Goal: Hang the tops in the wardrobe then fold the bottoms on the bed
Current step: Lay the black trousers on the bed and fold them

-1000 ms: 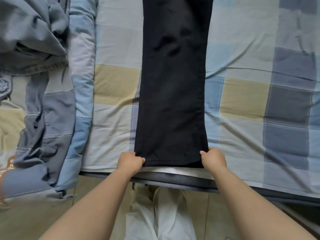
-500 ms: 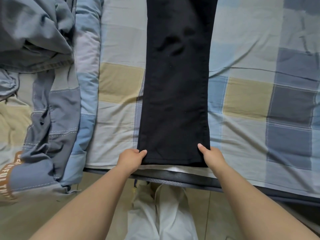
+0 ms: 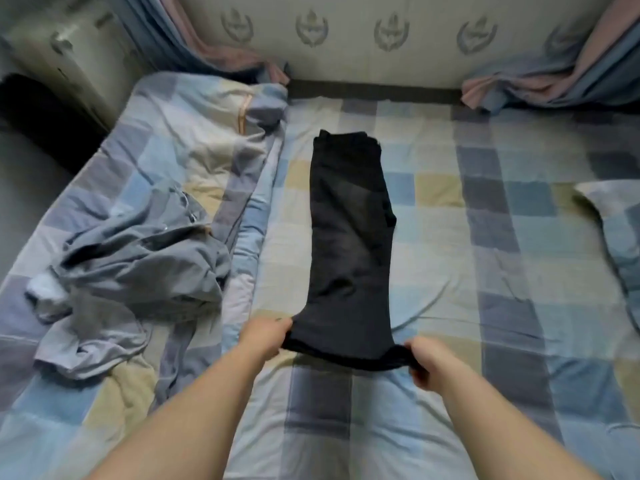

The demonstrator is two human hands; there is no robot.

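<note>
Black trousers [image 3: 349, 244] lie lengthwise on the checked bed sheet [image 3: 485, 271], folded leg on leg, waistband at the far end. My left hand [image 3: 266, 337] grips the left corner of the leg hems, and my right hand [image 3: 429, 362] grips the right corner. The hem end is raised a little off the sheet between my hands. A crumpled grey garment [image 3: 138, 268] lies on the left side of the bed.
A checked duvet [image 3: 180, 140] is bunched along the bed's left side under the grey garment. A pillow [image 3: 620, 233] sits at the right edge. Curtains [image 3: 554, 74] hang down to the far corners against the patterned wall.
The view has tilted up from the bed's near edge to the whole bed. My hands have lifted the trouser hems and carried them forward over the sheet.
</note>
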